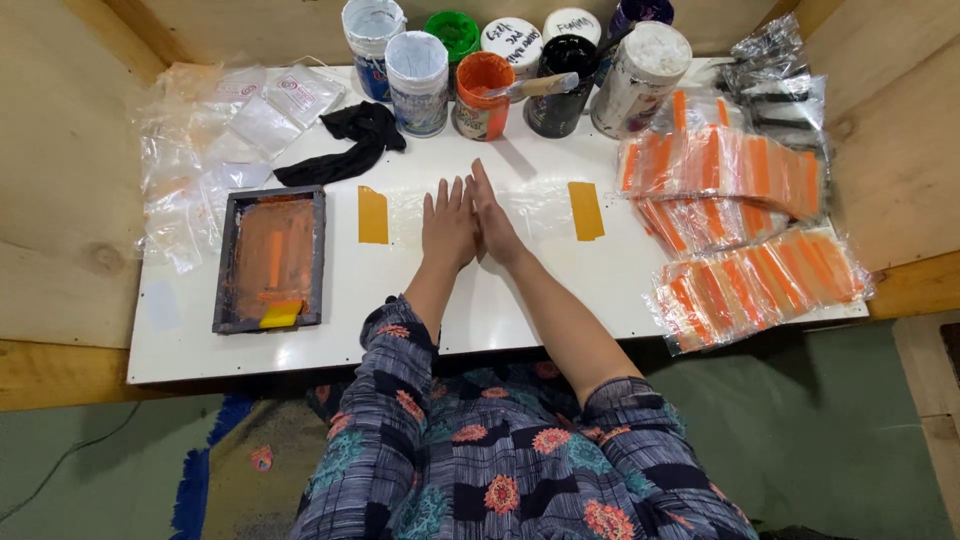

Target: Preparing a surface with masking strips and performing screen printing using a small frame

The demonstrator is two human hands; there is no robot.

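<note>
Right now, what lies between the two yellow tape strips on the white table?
In the head view, both hands, left and right, rest side by side on a clear plastic sheet between the left strip and right strip.

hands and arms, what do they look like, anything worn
Both hands, left hand and right hand, are bare: no gloves, and no rings or watch visible. The forearms are uncovered. The sleeves are pushed up, dark blue-grey plaid fabric printed with orange-red flowers.
</note>
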